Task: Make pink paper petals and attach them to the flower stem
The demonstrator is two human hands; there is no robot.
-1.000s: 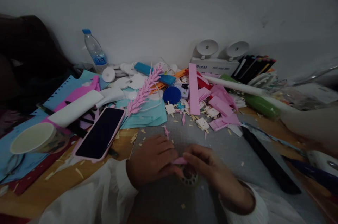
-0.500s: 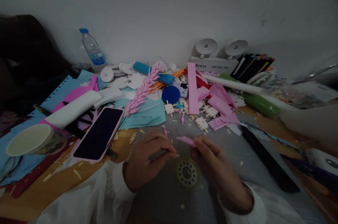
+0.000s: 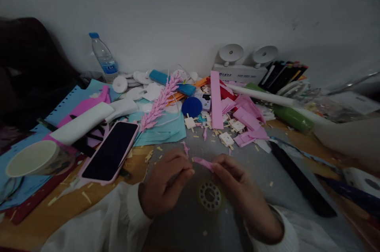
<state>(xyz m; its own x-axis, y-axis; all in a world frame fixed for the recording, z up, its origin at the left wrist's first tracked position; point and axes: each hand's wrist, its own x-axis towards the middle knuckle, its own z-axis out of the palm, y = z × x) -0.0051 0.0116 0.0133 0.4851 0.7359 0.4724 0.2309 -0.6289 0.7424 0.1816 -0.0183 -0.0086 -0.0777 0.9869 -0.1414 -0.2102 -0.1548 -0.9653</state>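
My right hand [image 3: 237, 188] pinches a small pink paper strip [image 3: 203, 162] between thumb and fingers, its free end pointing left. Across a narrow gap, my left hand [image 3: 170, 179] is closed, thumb and fingertips pressed together; whatever it may hold is too small to make out. Below and between the hands lies a round disc with a ring of dots [image 3: 210, 196] on the grey mat [image 3: 187, 220]. A little twisted pink piece [image 3: 185, 148] lies just behind my left fingertips. Farther back rests a pink stem covered in small folded leaves [image 3: 160, 103].
A phone [image 3: 111, 151] and a paper cup [image 3: 32, 159] stand at the left, a water bottle [image 3: 103, 56] behind. Pink paper pieces [image 3: 249, 117], a long pink strip [image 3: 216, 99] and a blue disc [image 3: 191, 107] crowd the back. A black bar-like object [image 3: 299, 180] lies right.
My right hand has moved slightly left with the pink paper strip, bringing its free end closer to my left fingertips. My left hand has shifted a little left and stays closed.
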